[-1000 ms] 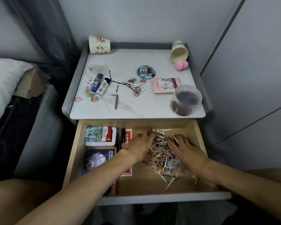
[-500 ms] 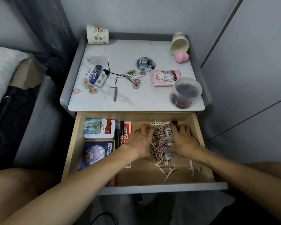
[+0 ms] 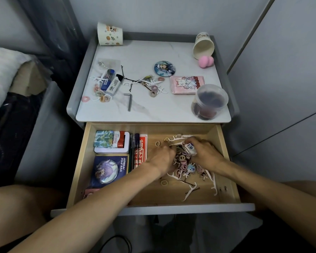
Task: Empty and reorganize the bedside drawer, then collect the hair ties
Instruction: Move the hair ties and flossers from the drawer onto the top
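Marble-top bedside table, open wood drawer, L hand clutching hair ties, R hand gripping white tube

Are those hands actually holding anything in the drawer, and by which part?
The right hand grips a white tube by one end; the other end sticks out. The left hand curls into the hair ties; its hold cannot be told.

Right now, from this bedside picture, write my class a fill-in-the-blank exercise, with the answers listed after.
The left hand and right hand reach into the open ____.
The paper cup at the back right of the tabletop lies on its ____.
The sponge beside it is coloured ____.
The hair ties are piled ____ the two hands.
Missing words: drawer, side, pink, between.
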Available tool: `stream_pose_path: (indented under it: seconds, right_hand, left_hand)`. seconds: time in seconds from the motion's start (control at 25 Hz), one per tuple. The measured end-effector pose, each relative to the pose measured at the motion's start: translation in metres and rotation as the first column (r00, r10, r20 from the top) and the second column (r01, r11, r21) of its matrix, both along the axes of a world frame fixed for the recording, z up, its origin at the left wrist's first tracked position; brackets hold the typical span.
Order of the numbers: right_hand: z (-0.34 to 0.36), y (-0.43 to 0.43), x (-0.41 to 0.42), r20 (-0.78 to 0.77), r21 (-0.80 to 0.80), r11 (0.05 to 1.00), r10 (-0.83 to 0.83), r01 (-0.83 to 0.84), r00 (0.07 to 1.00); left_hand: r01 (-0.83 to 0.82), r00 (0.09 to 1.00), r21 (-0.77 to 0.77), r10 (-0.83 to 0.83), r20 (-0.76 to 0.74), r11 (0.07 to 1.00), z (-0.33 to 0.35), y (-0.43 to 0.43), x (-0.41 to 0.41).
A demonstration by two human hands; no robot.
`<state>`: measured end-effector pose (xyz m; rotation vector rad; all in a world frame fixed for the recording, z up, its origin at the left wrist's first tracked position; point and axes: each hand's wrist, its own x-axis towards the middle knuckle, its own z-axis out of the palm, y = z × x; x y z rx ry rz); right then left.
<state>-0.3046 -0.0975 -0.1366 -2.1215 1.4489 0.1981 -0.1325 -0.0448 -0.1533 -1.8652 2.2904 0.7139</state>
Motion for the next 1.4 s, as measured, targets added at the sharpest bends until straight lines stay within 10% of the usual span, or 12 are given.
stream_pose_path:
  seconds: [0.48, 1.08, 1.4]
  right_hand:
    - [0.023, 0.001, 0.0, 0.139, 0.011, 0.985, -0.171, 0.171, 0.975]
    - [0.122, 0.013, 0.046, 0.372, -0.2, 0.98, 0.078, -0.002, 0.925]
    - [0.138, -0.068, 0.11, 0.498, -0.052, 0.981, -0.137, 0.187, 0.857]
  left_hand:
    - [-0.142, 0.944, 0.178, 0.188, -0.271, 0.974, -0.002, -0.009, 0.012]
    - [-0.373, 0.503, 0.403, 0.548, -0.669, 0.835, 0.11, -0.004, 0.082]
    - [-0.602, 0.235, 0.437, 0.671, -0.703, 0.669, 0.136, -0.05, 0.137]
